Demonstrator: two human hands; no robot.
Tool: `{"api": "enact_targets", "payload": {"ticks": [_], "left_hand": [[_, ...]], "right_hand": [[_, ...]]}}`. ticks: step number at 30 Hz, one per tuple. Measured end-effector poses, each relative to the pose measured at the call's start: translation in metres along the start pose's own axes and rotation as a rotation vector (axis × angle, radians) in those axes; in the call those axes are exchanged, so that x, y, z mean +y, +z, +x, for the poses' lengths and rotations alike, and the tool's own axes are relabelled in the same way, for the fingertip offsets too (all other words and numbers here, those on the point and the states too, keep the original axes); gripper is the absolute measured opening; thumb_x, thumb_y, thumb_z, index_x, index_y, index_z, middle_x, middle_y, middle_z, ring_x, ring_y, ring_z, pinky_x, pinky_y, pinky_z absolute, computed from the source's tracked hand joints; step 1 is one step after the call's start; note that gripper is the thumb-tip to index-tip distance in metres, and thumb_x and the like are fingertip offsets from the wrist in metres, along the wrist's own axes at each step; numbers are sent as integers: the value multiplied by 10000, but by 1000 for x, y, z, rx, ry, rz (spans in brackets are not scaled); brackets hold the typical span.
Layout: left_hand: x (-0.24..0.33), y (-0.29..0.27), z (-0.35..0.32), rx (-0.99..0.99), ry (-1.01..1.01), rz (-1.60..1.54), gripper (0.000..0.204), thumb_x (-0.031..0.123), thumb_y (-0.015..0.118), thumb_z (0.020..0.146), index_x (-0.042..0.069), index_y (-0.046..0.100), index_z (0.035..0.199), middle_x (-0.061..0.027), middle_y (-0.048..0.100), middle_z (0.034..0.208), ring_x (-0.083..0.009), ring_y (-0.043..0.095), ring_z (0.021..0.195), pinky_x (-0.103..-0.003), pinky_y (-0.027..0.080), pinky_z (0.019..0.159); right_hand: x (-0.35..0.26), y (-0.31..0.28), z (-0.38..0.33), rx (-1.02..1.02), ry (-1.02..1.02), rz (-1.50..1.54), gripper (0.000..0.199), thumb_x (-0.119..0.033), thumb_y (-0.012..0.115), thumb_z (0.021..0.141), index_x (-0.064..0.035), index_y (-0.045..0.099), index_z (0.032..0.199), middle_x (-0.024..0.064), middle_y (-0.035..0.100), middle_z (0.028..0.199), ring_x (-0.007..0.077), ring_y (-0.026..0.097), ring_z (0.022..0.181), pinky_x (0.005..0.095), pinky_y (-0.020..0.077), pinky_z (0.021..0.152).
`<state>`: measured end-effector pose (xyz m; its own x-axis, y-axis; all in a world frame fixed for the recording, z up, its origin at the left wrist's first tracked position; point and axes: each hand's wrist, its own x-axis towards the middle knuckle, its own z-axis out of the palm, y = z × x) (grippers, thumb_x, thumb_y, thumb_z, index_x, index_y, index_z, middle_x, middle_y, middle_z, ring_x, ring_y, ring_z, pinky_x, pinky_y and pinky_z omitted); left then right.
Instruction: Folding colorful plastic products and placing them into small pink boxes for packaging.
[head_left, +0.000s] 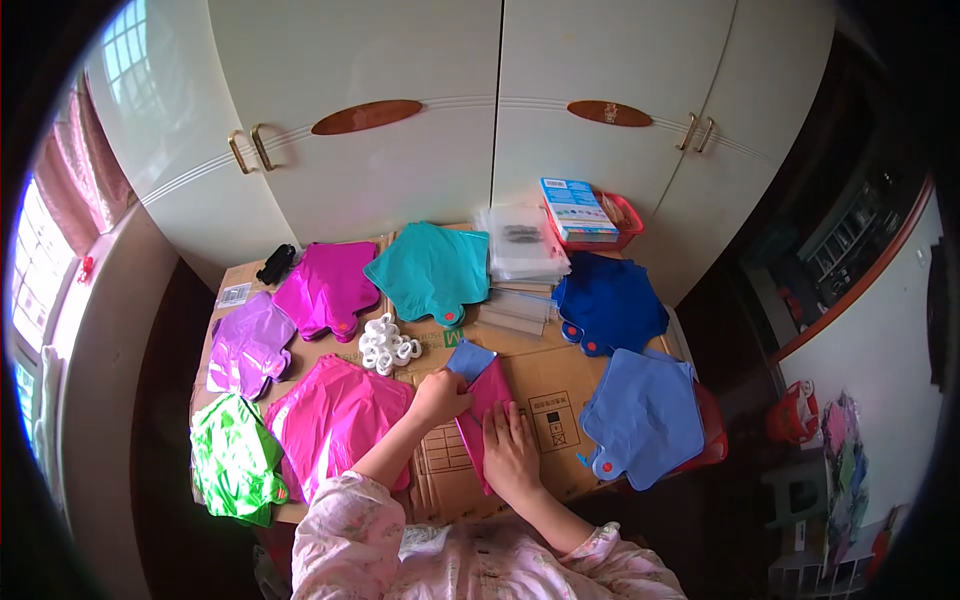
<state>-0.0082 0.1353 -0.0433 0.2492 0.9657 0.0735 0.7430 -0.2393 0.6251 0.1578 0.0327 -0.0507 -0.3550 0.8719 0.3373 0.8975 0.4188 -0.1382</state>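
Left hand (pixel 441 397) curls at pink foil (pixel 490 385), grip unclear; right hand (pixel 511 455) lies flat on it; beyond left hand, blue sheet (pixel 471 360).

Pink foil (pixel 489 384), folded narrow, lying flat

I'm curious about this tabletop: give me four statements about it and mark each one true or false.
1. The right hand lies flat on the narrow pink foil piece. True.
2. The white rolls sit inside the red basket. False: the white rolls are heaped on the cardboard.
3. The bright green foil stack is at the near left. True.
4. The dark blue stack lies left of the teal stack. False: the dark blue stack is to its right.
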Motion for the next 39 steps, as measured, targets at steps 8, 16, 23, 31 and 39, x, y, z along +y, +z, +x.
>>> {"api": "enact_targets", "payload": {"ticks": [8, 16, 23, 31, 39], "left_hand": [[-12, -9, 10, -145, -38, -11, 242, 244, 721, 587, 30, 683, 692, -175, 632, 768, -316, 630, 785, -389, 524, 739], [-7, -12, 8, -87, 7, -32, 237, 229, 726, 583, 26, 648, 678, -158, 618, 755, -292, 614, 795, -370, 518, 726], [-4, -13, 7, -66, -9, -42, 214, 207, 714, 590, 24, 636, 672, -161, 608, 760, -296, 609, 797, -369, 516, 723], [-7, -10, 5, -48, -2, -61, 198, 177, 720, 584, 24, 625, 665, -158, 594, 794, -299, 605, 798, -369, 511, 710], [-8, -12, 8, -92, 19, -49, 189, 184, 707, 595, 28, 621, 659, -173, 585, 789, -313, 601, 804, -380, 514, 741]], "right_hand": [[-2, -6, -11, -14, -56, 40, 407, -128, 460, 863, 61, 523, 1218, 221, 503, 1301, 350, 409, 1296, 470, 317, 1083], [-2, -4, -16, -21, -67, 33, 450, -128, 502, 838, 65, 505, 1244, 228, 498, 1306, 362, 406, 1294, 473, 299, 1093], [-3, -2, -17, 1, -59, 56, 442, -124, 489, 843, 63, 507, 1243, 222, 504, 1303, 356, 423, 1282, 469, 304, 1090], [-3, -1, -17, 7, -70, 82, 425, -111, 485, 844, 51, 519, 1235, 217, 514, 1296, 351, 437, 1272, 458, 318, 1085], [-2, -4, -17, 4, -78, 90, 420, -119, 489, 849, 55, 524, 1230, 218, 525, 1286, 354, 447, 1263, 453, 333, 1076]]}}
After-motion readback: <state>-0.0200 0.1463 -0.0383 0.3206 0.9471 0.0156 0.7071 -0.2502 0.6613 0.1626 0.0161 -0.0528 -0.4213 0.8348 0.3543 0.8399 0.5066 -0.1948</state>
